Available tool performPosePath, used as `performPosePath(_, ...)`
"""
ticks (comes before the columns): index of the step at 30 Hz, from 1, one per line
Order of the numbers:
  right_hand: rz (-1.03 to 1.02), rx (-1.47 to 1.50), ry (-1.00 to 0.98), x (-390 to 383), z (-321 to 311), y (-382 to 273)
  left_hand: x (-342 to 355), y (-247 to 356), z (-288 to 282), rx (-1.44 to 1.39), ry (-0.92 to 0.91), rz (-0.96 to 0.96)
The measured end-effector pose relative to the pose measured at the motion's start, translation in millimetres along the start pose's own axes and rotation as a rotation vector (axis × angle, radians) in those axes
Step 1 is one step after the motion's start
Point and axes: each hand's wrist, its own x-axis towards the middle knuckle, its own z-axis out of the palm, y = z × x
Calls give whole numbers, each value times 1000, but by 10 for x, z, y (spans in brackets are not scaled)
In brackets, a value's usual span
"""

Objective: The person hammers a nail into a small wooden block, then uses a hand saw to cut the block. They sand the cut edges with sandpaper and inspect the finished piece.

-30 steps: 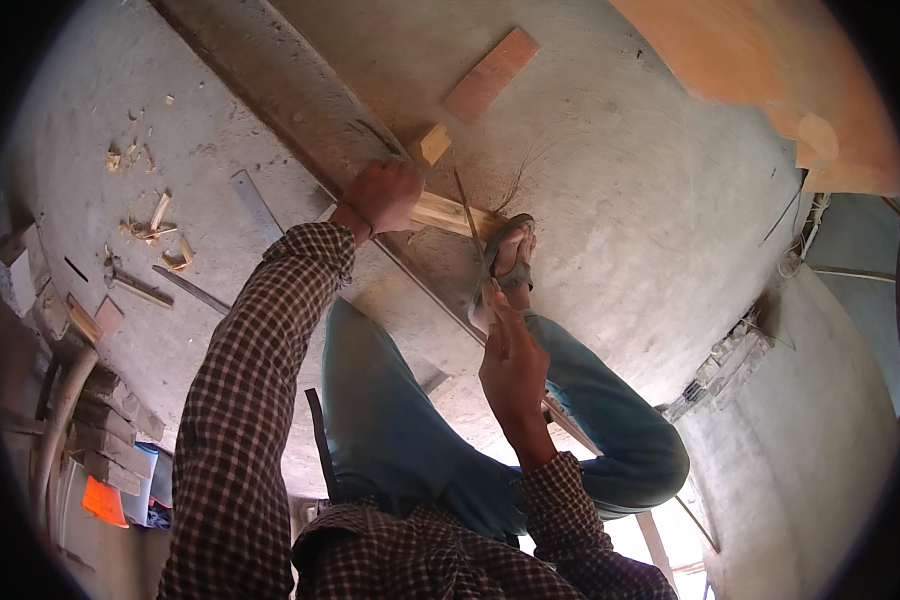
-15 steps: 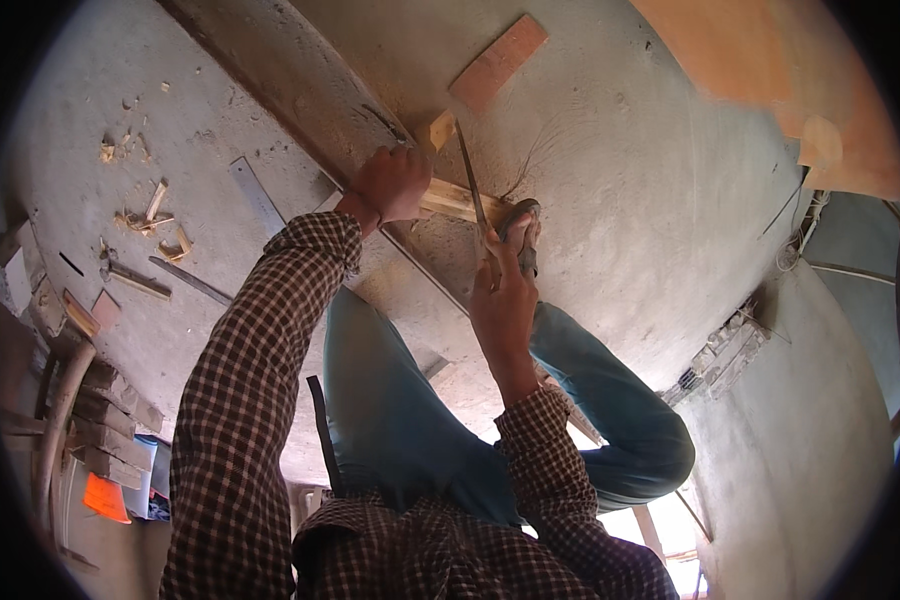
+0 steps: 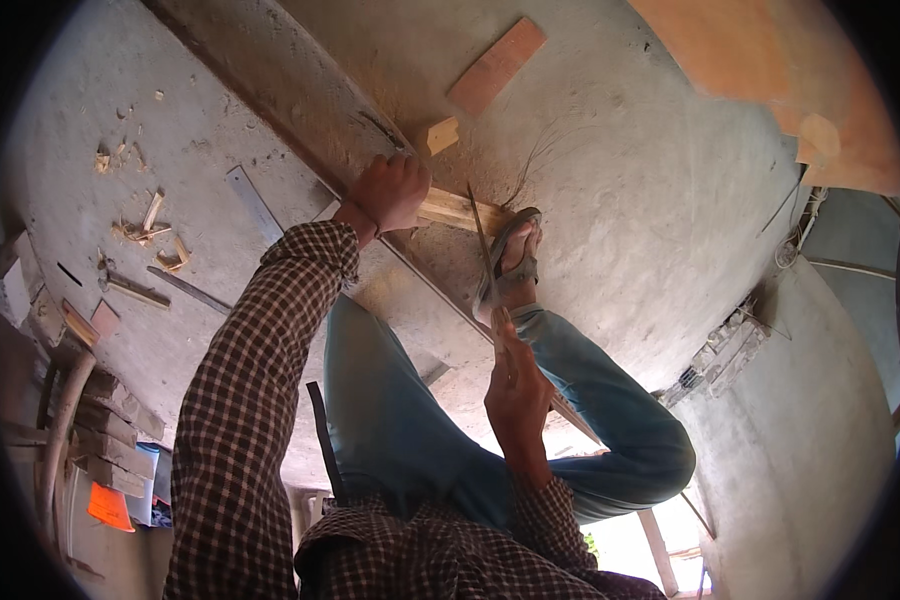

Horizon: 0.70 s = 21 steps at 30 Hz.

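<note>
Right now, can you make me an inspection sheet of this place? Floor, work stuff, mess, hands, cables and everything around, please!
Surface: dusty grey floor, crossed by a long brown strip.
Job's things: wood strip; thin-bladed tool crossing it in this view.
Clutter: wood scraps, flat grey strip, reddish slab, small wood block.
Hands: left hand closed on the wood strip; right hand gripping the thin-bladed tool.
Cables: pale cord below the orange-brown sheet; use unclear.
Surroundings: sandalled foot at the wood strip's right end; bright orange item lower left.
</note>
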Motion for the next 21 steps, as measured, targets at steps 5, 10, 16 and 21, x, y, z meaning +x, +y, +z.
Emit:
performPosePath(5,-35,-31,-8,733,244,-70,23,4,47,8,73,-4)
performPosePath(10,-19,-32,-38,40,-88,-24,-35,2,23,-2,104,9)
performPosePath(16,64,23,-83,696,121,-87,23,-45,71,15,46,-5)
performPosePath(21,-251,-122,42,0,31,280,-16,1,61,10,128,20)
